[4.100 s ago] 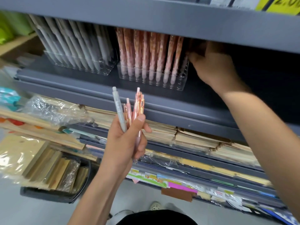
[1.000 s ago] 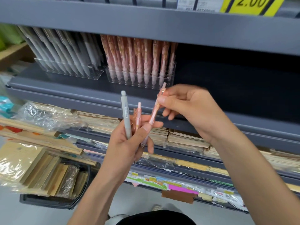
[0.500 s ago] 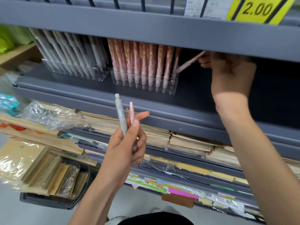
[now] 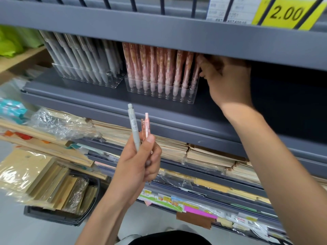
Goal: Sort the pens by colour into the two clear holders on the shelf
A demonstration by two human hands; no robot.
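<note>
Head view: my left hand (image 4: 135, 167) grips a slim grey plastic pen (image 4: 133, 125) and two pink plastic pens (image 4: 147, 123) upright below the dark grey metal shelf (image 4: 88, 97), while my right hand (image 4: 228, 80) sits against the end pen in the clear plastic holder of pink pens (image 4: 159, 93), whether gripping it I cannot tell.

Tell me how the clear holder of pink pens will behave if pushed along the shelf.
The clear holder looks like rigid plastic, so it would probably slide whole on the smooth shelf. Its pink pens stand tall above a low base, so a high push may tip it. Packed full, it likely feels heavy.
</note>
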